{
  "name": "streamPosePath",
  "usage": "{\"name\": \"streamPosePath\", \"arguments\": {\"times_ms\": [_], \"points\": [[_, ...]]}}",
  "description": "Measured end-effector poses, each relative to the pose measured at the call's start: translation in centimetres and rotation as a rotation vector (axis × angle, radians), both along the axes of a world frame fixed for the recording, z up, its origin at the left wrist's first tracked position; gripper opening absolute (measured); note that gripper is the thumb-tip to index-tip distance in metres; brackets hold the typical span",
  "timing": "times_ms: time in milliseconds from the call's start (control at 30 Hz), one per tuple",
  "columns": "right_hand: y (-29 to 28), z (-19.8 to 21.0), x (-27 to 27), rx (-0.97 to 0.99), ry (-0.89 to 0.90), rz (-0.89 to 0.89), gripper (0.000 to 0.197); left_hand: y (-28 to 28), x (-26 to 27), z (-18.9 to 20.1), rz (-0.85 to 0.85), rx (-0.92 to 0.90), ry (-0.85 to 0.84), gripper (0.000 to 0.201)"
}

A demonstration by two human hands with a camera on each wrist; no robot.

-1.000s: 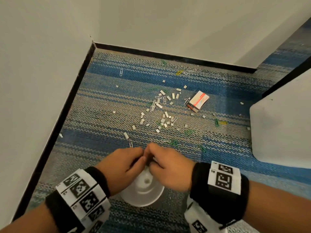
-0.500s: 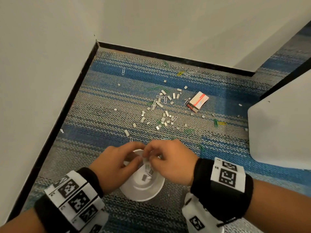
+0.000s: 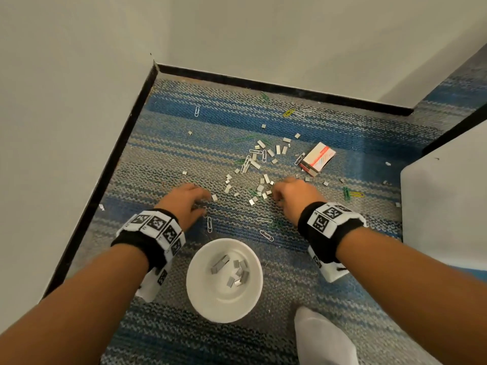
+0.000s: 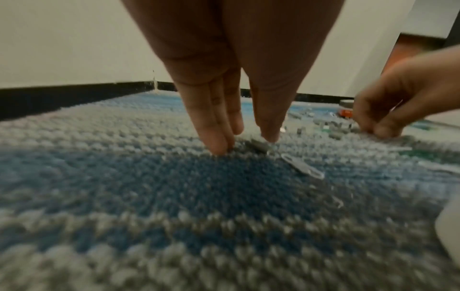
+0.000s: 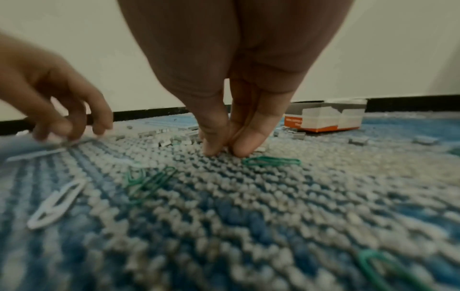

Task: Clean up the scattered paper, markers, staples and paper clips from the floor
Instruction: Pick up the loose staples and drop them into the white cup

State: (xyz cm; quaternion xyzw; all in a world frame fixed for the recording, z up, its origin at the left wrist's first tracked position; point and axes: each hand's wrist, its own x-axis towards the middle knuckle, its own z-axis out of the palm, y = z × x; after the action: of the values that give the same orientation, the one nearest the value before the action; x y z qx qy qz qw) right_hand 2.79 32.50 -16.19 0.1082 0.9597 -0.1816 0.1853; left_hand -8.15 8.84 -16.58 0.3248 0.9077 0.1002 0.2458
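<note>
Staple pieces (image 3: 261, 164) lie strewn over the blue-grey carpet, with white, green and yellow paper clips among them. A white bowl (image 3: 210, 299) near me holds several staple strips. My left hand (image 3: 207, 204) reaches down to the carpet with straight fingers (image 4: 219, 145). One staple piece (image 4: 260, 145) lies between those fingers and the thumb, and a white clip (image 4: 302, 167) lies just in front. My right hand (image 3: 274, 194) is at the edge of the staple heap. Its thumb and forefinger tips (image 5: 225, 151) pinch together on a staple there, beside a green clip (image 5: 271, 161).
An orange and white staple box (image 3: 317, 159) lies beyond my right hand. White walls with a black skirting (image 3: 110, 164) close the corner at left and back. A white cabinet (image 3: 442, 206) stands at right. A white-socked foot (image 3: 324, 335) rests next to the bowl.
Both hands were together over the bowl, letting staples fall in. They have parted and moved forward onto the carpet, left to a lone staple, right to the heap. The bowl is uncovered.
</note>
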Motion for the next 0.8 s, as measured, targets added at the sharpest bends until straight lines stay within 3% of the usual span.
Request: {"name": "streamPosePath", "arguments": {"times_ms": [67, 200, 333, 500, 633, 733, 800], "points": [[0.1, 0.1, 0.1, -0.075, 0.04, -0.093, 0.027, 0.7, 0.1, -0.9, 0.004, -0.031, -0.01, 0.034], [0.6, 0.6, -0.5, -0.183, 0.121, -0.236, 0.026, 1.3, -0.1, -0.7, -0.033, 0.004, -0.023, 0.012], [-0.4, 0.1, -0.9, -0.214, 0.062, -0.179, 0.016, 1.4, 0.0, -0.4, 0.055, 0.121, -0.023, 0.017], [-0.4, -1.5, -0.8, -0.101, 0.036, -0.058, 0.024, 3.0, -0.7, -0.6, 0.281, 0.206, 0.026, 0.024], [0.3, -0.6, -1.0, -0.121, 0.041, -0.013, 0.014, 3.3, -0.2, -1.0, 0.122, 0.147, -0.079, 0.021], [0.6, -0.6, -1.1, -0.313, 0.086, -0.206, 0.007, 2.4, -0.3, -1.5, -0.003, 0.026, -0.127, 0.04], [0.7, -0.8, -0.9, -0.577, 0.086, -0.44, 0.016, 2.0, -0.6, -1.5, -0.023, 0.082, -0.115, 0.031]]}}
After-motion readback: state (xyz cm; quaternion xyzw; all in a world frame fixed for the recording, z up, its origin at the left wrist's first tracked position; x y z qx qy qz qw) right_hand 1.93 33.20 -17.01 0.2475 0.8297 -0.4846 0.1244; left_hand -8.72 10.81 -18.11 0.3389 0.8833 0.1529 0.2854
